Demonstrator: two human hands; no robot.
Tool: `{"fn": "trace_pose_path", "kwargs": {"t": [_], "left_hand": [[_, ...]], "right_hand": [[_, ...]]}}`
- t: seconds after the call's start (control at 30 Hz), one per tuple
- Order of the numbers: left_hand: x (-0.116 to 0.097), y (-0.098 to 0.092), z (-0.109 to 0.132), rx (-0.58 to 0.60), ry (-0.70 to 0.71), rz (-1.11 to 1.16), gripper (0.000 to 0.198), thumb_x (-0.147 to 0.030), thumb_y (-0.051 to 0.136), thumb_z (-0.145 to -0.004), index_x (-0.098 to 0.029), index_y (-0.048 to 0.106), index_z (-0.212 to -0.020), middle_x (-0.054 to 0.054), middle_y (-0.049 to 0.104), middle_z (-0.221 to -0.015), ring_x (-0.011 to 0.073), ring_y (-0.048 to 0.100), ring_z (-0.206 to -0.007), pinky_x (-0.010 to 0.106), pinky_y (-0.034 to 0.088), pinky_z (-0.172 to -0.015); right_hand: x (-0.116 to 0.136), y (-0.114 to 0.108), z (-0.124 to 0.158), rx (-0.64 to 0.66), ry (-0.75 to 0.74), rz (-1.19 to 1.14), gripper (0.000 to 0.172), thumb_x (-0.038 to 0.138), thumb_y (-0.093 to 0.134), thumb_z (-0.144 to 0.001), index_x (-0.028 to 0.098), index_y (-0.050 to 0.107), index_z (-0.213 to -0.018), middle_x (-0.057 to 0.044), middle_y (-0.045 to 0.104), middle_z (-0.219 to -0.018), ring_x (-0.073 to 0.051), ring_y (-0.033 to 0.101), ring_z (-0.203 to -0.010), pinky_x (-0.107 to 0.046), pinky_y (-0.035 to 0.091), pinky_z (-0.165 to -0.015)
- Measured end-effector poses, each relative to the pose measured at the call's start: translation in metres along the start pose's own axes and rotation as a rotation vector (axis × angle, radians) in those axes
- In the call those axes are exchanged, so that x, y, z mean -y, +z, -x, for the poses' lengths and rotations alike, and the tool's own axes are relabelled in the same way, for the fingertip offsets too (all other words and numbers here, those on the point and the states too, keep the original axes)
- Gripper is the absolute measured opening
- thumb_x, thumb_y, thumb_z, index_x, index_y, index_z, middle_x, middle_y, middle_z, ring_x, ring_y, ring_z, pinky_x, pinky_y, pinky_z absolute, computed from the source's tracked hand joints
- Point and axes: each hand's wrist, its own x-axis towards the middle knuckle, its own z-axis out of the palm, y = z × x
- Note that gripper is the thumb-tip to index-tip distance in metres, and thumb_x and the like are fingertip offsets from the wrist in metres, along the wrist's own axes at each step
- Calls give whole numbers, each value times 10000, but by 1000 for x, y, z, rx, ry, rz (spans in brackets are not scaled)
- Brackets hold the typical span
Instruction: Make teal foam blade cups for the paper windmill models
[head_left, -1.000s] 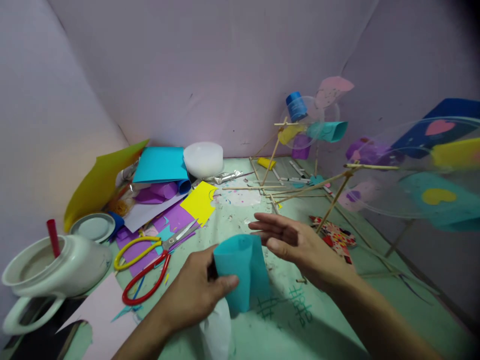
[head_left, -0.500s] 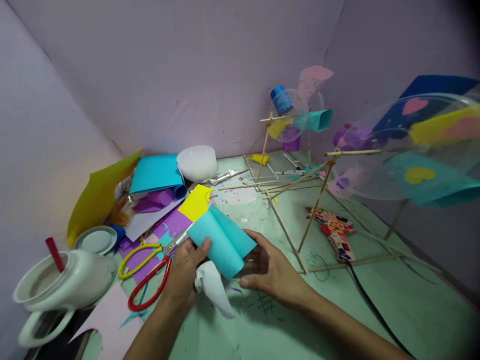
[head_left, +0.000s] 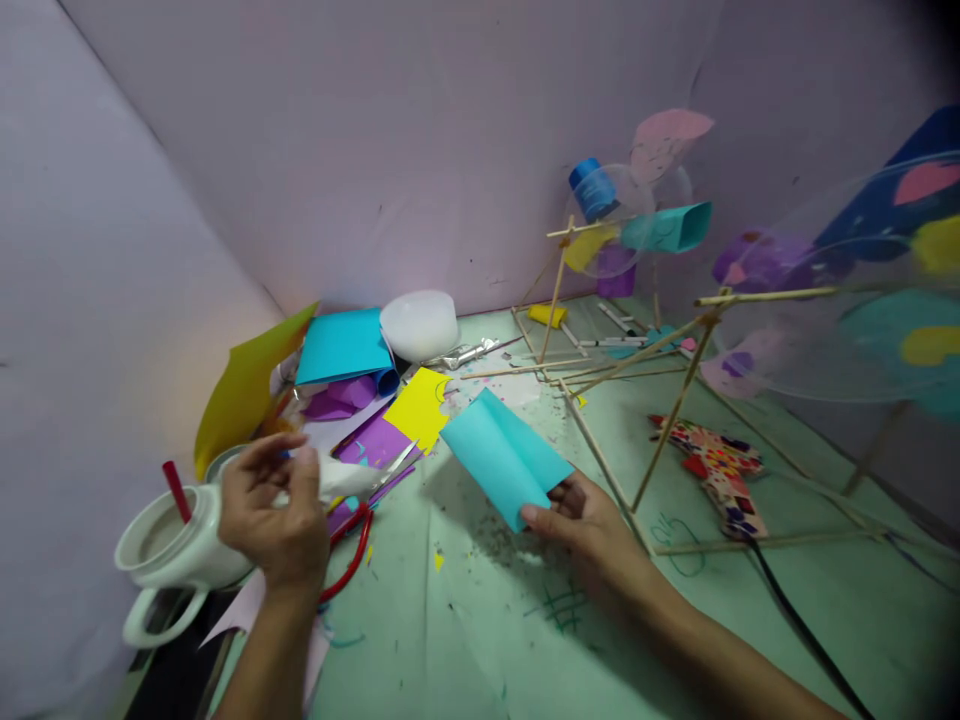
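Note:
A turquoise piece of paper [head_left: 495, 450], folded into a loose tube with a crease, is held by my right hand [head_left: 581, 525]. The thumb presses on its lower corner, with the fingers behind. My left hand [head_left: 274, 505] is raised at the left, its fingers loosely curled and apart from the thumb, with nothing visible in it. Just beyond it a white crumpled tissue [head_left: 346, 476] lies over the scissors [head_left: 358, 555], partly covering them. One red handle loop and the blade tips show. Yellow paper [head_left: 420, 408] lies behind the blades.
A white teapot-like jug [head_left: 169, 545] with a red stick stands at left. Coloured paper [head_left: 341, 345] and a white bowl [head_left: 420, 325] are at the back. Stick frames [head_left: 679, 410] carrying clear discs and paper cups stand right, near a patterned glue-gun-like tool [head_left: 712, 460] with a black cord.
My left hand has let go of the turquoise paper and moved left; the white tissue now lies over the scissors. My right hand now holds the paper alone. The view has shifted.

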Motion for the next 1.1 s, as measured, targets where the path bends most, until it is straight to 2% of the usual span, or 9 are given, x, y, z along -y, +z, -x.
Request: {"fn": "trace_pose_path", "kwargs": {"t": [0.03,0.2,0.3,0.43,0.5,0.6,0.77,0.97,1.1], "left_hand": [[8,-3,-7,-33,59,-20,323,-386,595,-779,-210,570,-1048,43,593,-1056,187,575,-920,340,455,-856],[18,-3,-15,166,84,-79,341,-336,636,-752,-193,598,-1060,65,582,-1127,241,515,-1097,382,375,-980],[-2,2,-4,165,-125,306,289,-289,742,-657,-204,613,-900,18,601,-956,149,564,-876,268,459,-806],[-22,12,29,903,-943,963,455,-567,692,-617,-177,473,-529,-41,409,-450,64,359,-383,165,308,-332],[-23,19,50,1108,-1126,1202,560,-670,582,-654,-187,381,-455,-47,313,-348,64,275,-295,158,192,-246],[-19,30,77,1337,-1094,1535,651,-751,350,-746,-191,345,-415,-19,310,-272,78,282,-230,173,216,-222],[-16,38,98,1511,-800,2121,643,-688,298,-824,-163,460,-491,1,410,-310,85,379,-241,179,349,-281],[-19,36,109,1564,-895,1996,611,-652,355,-829,-154,481,-500,2,417,-336,78,373,-246,183,336,-308],[-6,35,122,1630,-954,1939,646,-702,354,-795,-168,466,-448,6,408,-309,77,375,-248,187,320,-311]], "right_hand": [[-1,0,0,5,13,3,578,307,809,-552,188,547,-1053,-89,667,-967,-238,656,-822,-350,526,-713],[1,3,3,23,46,-22,573,268,796,-564,178,529,-1062,-99,662,-987,-232,655,-830,-342,518,-718],[3,5,4,18,46,-20,560,277,789,-572,176,517,-1051,-101,653,-994,-223,648,-838,-343,512,-743],[1,7,1,83,108,65,643,385,779,-569,151,491,-1094,-131,651,-984,-231,644,-793,-352,518,-683],[2,8,2,157,135,180,694,456,741,-594,122,479,-1143,-161,651,-991,-258,643,-798,-384,523,-669],[3,8,6,177,16,480,657,475,660,-677,98,499,-1191,-190,634,-1075,-315,618,-936,-481,492,-806],[0,3,15,-92,-420,898,553,395,660,-718,149,551,-1201,-180,530,-1263,-343,498,-1151,-549,391,-956],[13,15,28,-75,-926,751,219,101,597,-799,210,671,-974,-61,651,-888,-167,601,-828,-301,502,-709],[23,32,35,106,-741,542,155,62,614,-777,162,720,-830,-32,681,-698,-115,627,-649,-210,502,-601]]}}
